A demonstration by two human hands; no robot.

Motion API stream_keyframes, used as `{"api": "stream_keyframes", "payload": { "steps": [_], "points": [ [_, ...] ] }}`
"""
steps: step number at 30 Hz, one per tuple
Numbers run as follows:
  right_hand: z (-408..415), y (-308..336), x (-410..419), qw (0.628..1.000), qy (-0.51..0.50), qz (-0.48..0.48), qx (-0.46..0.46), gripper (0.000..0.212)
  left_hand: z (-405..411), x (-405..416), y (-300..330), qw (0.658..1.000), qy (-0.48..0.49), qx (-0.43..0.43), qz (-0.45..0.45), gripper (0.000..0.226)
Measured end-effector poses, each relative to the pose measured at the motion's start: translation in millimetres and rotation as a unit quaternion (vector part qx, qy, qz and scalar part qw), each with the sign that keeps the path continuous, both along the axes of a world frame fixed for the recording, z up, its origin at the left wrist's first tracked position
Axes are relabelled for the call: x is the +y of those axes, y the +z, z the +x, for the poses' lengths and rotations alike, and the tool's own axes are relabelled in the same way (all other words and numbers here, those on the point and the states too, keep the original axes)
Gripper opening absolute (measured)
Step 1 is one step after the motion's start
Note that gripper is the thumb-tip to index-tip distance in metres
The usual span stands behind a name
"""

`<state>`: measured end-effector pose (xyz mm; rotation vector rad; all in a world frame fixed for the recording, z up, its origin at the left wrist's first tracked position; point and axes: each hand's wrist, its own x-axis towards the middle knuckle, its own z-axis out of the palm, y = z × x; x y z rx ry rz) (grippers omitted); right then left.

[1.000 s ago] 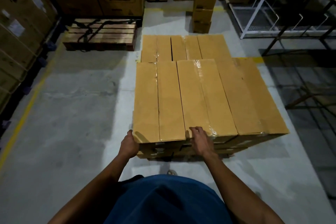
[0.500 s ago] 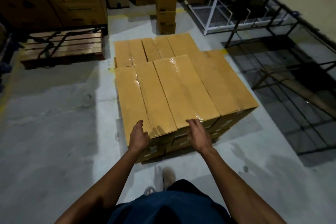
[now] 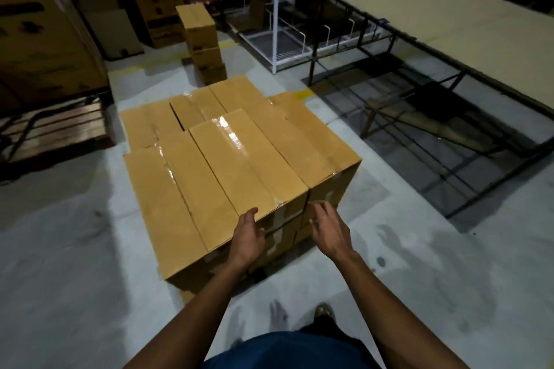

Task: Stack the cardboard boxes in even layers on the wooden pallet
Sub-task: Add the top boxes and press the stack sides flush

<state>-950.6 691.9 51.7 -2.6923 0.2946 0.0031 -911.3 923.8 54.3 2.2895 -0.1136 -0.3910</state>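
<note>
Several long cardboard boxes lie side by side in layers on the floor stack (image 3: pixel 180 189); the pallet under them is hidden. The taped top box (image 3: pixel 248 165) ends at the near edge. My left hand (image 3: pixel 248 234) rests against that box's near end, thumb at its top edge. My right hand (image 3: pixel 328 229) hovers just right of it, beside the seam to the lower right box (image 3: pixel 308 141), fingers relaxed and holding nothing. A lower rear layer (image 3: pixel 168 117) shows behind.
Three small boxes (image 3: pixel 201 36) stand stacked behind the pile. An empty wooden pallet (image 3: pixel 60 129) lies at the left. A long board-topped table (image 3: pixel 449 24) on a black metal frame (image 3: pixel 419 129) fills the right. Large cartons (image 3: pixel 39 39) line the back left.
Both hands have slid rightward along the near end of the stack, from its left boxes to the taped box near the right corner. My view has swung round the pile.
</note>
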Motion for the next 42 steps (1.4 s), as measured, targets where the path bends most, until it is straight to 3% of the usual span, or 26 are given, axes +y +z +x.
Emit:
{"api": "stream_keyframes", "payload": {
  "steps": [14, 26, 33, 42],
  "points": [
    [-6.3, 2.7, -234.2, 0.999, -0.039, 0.0, -0.029, 0.044, 20.6, -231.2, -7.1, 0.997, -0.051, -0.026, 0.055, 0.063],
    [-0.7, -1.4, -373.0, 0.99, -0.138, 0.027, -0.029, 0.045, 76.8, -397.3, -10.6, 0.978, -0.185, -0.059, 0.07, 0.064],
    [49.7, -13.6, -468.9, 0.987, -0.162, 0.015, -0.017, 0.046, 147.4, -499.1, -33.7, 0.976, -0.209, -0.048, 0.039, 0.06],
    [174.5, 0.6, -598.2, 0.989, -0.15, -0.001, -0.009, 0.048, 269.8, -638.7, -37.0, 0.98, -0.193, -0.039, -0.009, 0.059]
  ]
}}
